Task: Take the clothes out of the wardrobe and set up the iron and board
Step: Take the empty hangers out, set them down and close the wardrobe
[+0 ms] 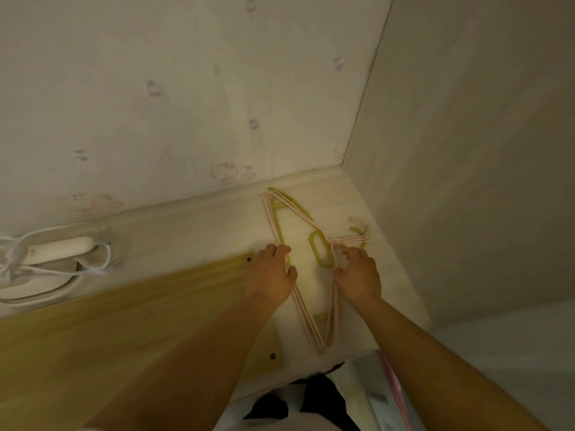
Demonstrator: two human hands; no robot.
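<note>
A stack of pink and yellow hangers point(298, 244) is laid flat on the pale floor point(199, 225) in the corner by the wall point(155, 88). Both forearms are stretched forward and down. The left hand point(270, 276) is pressed palm-down on the stack's left edge, fingers curled loosely. The right hand point(357, 275) is bent over the necks below the hooks, its grip narrow around them. A white power strip point(59, 248) is seen well apart, at left.

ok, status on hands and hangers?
Left hand and right hand both resting on hangers, grip unclear. Stack flat on floor by corner. Nothing blocking.
</note>
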